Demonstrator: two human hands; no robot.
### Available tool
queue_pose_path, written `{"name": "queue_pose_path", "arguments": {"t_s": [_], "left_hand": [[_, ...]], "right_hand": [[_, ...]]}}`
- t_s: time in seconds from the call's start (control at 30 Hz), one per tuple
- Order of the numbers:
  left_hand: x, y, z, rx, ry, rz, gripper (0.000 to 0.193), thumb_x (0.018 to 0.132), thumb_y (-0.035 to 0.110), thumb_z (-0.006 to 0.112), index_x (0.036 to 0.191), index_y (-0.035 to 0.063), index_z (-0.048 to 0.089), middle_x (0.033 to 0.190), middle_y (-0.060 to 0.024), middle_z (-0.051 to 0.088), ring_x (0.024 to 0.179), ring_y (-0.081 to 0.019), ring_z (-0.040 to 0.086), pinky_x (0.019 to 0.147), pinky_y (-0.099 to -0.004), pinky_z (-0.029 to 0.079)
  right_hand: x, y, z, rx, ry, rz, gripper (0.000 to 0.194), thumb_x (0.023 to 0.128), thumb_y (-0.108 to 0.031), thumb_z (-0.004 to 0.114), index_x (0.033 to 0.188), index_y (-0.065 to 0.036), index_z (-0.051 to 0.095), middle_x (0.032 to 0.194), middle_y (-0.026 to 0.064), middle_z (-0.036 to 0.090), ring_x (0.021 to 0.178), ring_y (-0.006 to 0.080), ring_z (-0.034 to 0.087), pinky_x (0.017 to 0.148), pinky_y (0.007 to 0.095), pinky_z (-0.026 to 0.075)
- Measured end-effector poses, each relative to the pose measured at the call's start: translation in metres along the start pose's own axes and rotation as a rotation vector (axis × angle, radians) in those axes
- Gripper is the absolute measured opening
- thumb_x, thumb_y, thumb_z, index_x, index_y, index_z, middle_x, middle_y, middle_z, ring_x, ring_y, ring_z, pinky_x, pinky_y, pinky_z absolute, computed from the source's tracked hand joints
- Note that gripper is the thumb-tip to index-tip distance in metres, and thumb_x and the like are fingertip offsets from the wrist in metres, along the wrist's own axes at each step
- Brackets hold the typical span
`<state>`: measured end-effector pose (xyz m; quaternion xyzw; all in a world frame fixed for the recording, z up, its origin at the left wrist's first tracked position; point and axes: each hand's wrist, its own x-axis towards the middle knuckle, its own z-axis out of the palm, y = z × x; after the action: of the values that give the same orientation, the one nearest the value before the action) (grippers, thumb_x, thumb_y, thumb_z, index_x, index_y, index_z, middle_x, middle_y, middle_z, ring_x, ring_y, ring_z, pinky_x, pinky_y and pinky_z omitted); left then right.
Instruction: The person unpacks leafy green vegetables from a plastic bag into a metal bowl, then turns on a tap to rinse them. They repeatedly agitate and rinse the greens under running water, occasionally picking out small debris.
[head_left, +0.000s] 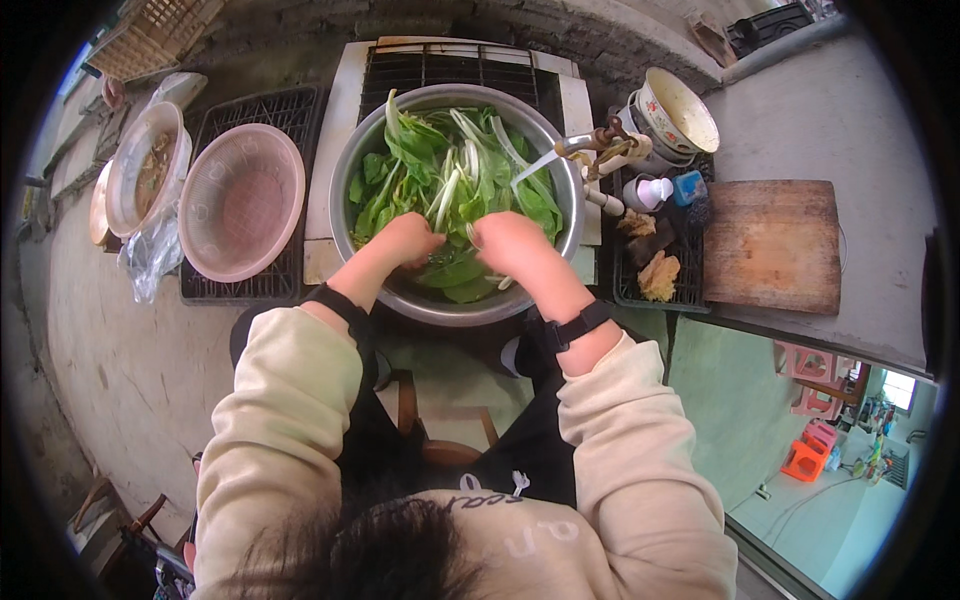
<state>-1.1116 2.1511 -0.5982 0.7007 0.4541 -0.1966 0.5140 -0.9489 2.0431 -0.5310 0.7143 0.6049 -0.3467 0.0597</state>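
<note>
A large metal basin (341, 232) before me is heaped with long-stemmed leafy greens (412, 150) in water. From a tap (574, 144) over its right rim, water (536, 165) runs onto the leaves. My left hand (411, 238) reaches inside over the near part of the basin, its fingers curled low among the greens; what they hold is hidden. Just right of it, my right hand (506, 238) is closed around a pale stem (472, 234), with green leaves below. A small gap separates the two hands.
To the left, a pink plastic basin (241, 202) rests on a black crate (259, 112); another basin (150, 169) holding scraps stands beyond. At right are a wooden chopping board (772, 247), an enamel bowl (679, 109), a yellow sponge-like piece (660, 276) and a blue box (688, 187).
</note>
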Motion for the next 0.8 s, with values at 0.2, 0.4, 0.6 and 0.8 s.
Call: {"name": "queue_pose_path", "arguments": {"t_s": [0.2, 0.4, 0.6, 0.8], "left_hand": [[0.022, -0.008, 0.013, -0.305, -0.081, -0.128, 0.048, 0.092, 0.048, 0.057, 0.092, 0.0017, 0.067, 0.08, -0.0082, 0.065, 0.065, -0.0199, 0.061, 0.058, -0.0342, 0.049], [0.031, -0.023, 0.011, -0.028, 0.157, 0.012, 0.051, 0.089, 0.043, 0.06, 0.104, -0.0053, 0.066, 0.094, -0.0195, 0.069, 0.09, -0.0325, 0.066, 0.08, -0.0374, 0.05], [0.023, -0.025, 0.005, 0.151, 0.26, 0.055, 0.046, 0.086, 0.037, 0.062, 0.105, -0.005, 0.067, 0.102, -0.0254, 0.067, 0.099, -0.0381, 0.064, 0.088, -0.0414, 0.049], [0.01, -0.022, 0.002, 0.346, 0.013, 0.162, 0.046, 0.085, 0.035, 0.064, 0.114, -0.0013, 0.063, 0.106, -0.0222, 0.067, 0.102, -0.0372, 0.063, 0.09, -0.0415, 0.048]], "right_hand": [[0.018, -0.024, 0.053, 0.233, -0.138, -0.307, 0.044, 0.079, -0.02, 0.069, 0.12, -0.006, 0.063, 0.125, 0.0161, 0.059, 0.112, 0.0328, 0.059, 0.094, 0.0402, 0.047], [0.044, 0.019, 0.068, -0.031, -0.404, -0.06, 0.04, 0.086, -0.029, 0.059, 0.118, -0.004, 0.065, 0.124, 0.0149, 0.061, 0.109, 0.0338, 0.06, 0.093, 0.0421, 0.047], [0.043, 0.03, 0.063, -0.048, -0.366, 0.051, 0.04, 0.09, -0.036, 0.063, 0.114, -0.004, 0.067, 0.117, 0.0162, 0.066, 0.107, 0.0345, 0.062, 0.092, 0.0418, 0.049], [0.027, 0.031, 0.047, -0.076, -0.3, 0.148, 0.04, 0.09, -0.035, 0.059, 0.11, -0.001, 0.069, 0.112, 0.0189, 0.067, 0.103, 0.0357, 0.063, 0.091, 0.0411, 0.049]]}}
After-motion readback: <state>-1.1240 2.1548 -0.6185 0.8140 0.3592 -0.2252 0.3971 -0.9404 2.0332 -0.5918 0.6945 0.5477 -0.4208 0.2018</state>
